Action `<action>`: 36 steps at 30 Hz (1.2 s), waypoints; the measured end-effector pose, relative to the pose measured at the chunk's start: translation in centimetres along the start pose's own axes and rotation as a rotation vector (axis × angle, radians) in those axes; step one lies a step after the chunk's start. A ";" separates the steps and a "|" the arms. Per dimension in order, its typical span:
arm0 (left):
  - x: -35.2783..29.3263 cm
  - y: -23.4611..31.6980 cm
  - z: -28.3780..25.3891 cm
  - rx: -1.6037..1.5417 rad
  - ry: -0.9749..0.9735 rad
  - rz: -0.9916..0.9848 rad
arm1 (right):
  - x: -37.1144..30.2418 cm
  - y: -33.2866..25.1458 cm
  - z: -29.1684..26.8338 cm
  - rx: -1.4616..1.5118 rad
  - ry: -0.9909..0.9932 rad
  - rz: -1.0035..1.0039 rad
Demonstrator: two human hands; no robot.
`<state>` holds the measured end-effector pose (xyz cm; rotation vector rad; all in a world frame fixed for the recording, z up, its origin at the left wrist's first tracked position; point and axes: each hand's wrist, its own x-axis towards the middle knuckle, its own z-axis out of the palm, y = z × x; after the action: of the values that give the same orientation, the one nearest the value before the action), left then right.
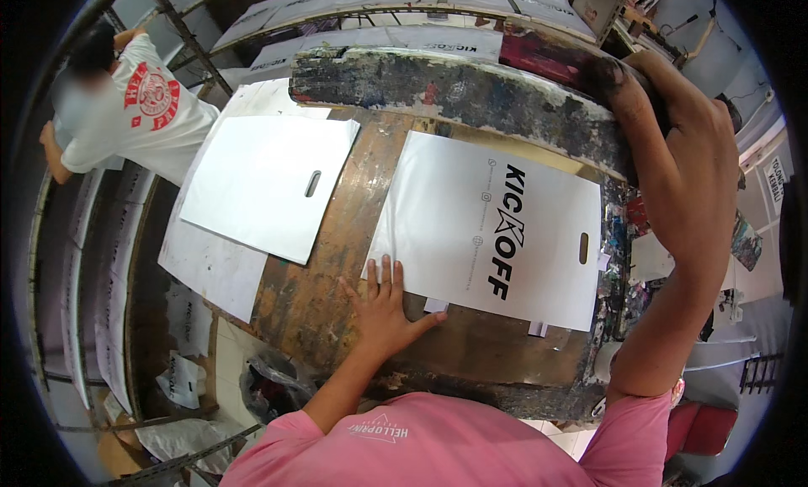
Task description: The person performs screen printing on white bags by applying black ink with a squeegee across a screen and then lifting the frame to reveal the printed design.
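From far away, I see the left hand (383, 308) spread open at the edge of the printed white bag (438, 213) near mid-view, maybe to press it flat, while the right hand (686, 154), upper right, grips the painty frame (471, 95), maybe to hold it up.

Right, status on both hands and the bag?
Left hand open at near-left corner of printed bag; right hand gripping paint-stained frame; print uncovered.
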<state>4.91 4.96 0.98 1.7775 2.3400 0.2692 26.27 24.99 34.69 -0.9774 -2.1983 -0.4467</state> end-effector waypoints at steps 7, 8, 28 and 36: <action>5.5 3.7 -5.6 -0.306 0.198 0.212 | 0.9 0.1 -0.2 -0.038 0.103 -0.078; 6.8 4.2 -6.4 -0.402 0.329 0.218 | 1.1 -0.1 -0.3 -0.001 0.079 -0.049; 6.6 -35.0 -10.6 -0.372 0.605 -0.336 | -3.4 -2.4 -0.2 0.035 0.039 0.046; 12.6 -34.0 -18.9 0.070 0.552 -0.600 | -2.8 -2.3 -0.2 0.044 0.046 0.042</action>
<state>-34.95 7.59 9.93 1.0167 3.1565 0.6452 26.05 21.89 32.77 -0.9784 -2.1342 -0.3957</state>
